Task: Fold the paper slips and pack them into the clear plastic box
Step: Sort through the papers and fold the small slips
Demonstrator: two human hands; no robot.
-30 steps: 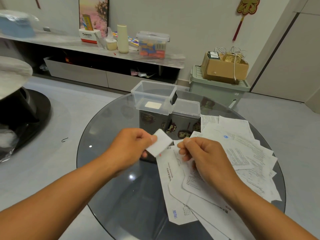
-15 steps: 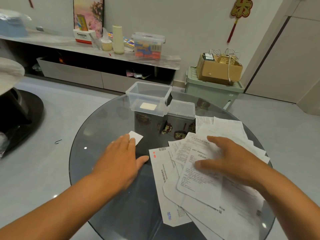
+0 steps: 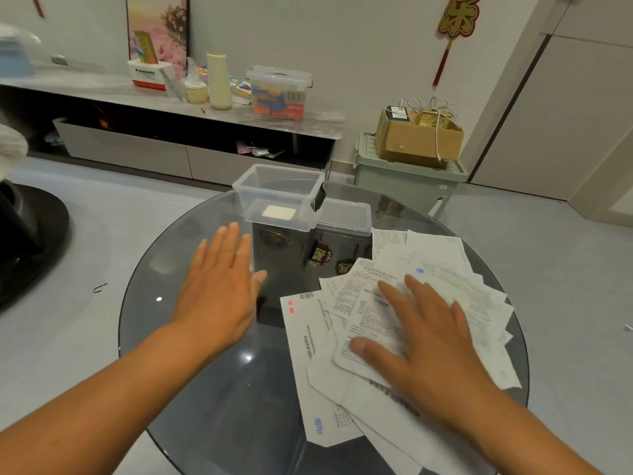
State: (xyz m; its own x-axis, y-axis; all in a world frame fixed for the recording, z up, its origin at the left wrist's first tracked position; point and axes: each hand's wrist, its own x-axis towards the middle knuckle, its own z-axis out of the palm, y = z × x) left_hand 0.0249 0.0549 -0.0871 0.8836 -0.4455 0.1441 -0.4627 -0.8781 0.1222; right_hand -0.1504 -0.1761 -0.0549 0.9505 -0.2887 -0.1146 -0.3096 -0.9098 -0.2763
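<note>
The clear plastic box (image 3: 274, 197) stands open at the far side of the round glass table (image 3: 205, 406). One folded white slip (image 3: 279, 212) lies on its floor. Its clear lid (image 3: 346, 216) lies just right of it. A loose pile of printed paper slips (image 3: 445, 265) covers the table's right half, with a long slip (image 3: 308, 371) at its left edge. My left hand (image 3: 219, 289) lies flat on the glass, fingers straight, short of the box; no slip shows beneath it. My right hand (image 3: 421, 341) presses flat on the top sheet of the pile.
Behind the table stands a green storage bin (image 3: 407, 176) with a cardboard box (image 3: 416, 138) on top. A low cabinet (image 3: 171, 108) along the wall carries bottles and a lidded container. A black round base (image 3: 30, 241) sits on the floor at left.
The left hand pinched a small folded slip, then lowered it to the glass and flattened over it, sliding toward the box. The right hand left the fold and spread flat on the pile.
</note>
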